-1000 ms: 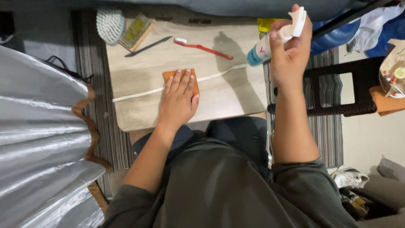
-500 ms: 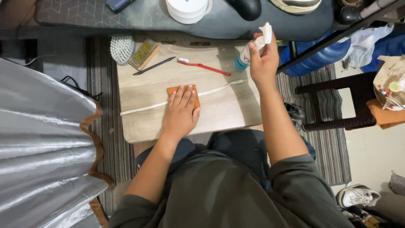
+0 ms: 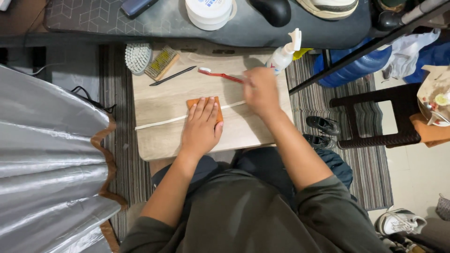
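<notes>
Left hand (image 3: 201,129) lies flat, fingers spread, pressing the orange leather piece (image 3: 205,105) at the wooden bench (image 3: 159,136) centre. Right hand (image 3: 260,90) has its grip closed on the red toothbrush (image 3: 220,74) handle, just beside the white spray bottle (image 3: 283,54).

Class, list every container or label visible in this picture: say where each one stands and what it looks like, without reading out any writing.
White plastic spray bottle: far right corner of the pale wooden board, upright, white trigger head, just beyond the right hand.
White round tub: on the dark grey mat beyond the board, squat cylinder, blue-printed label on its lid.
Large blue water jug: on the floor at right, behind a black bar.
</notes>
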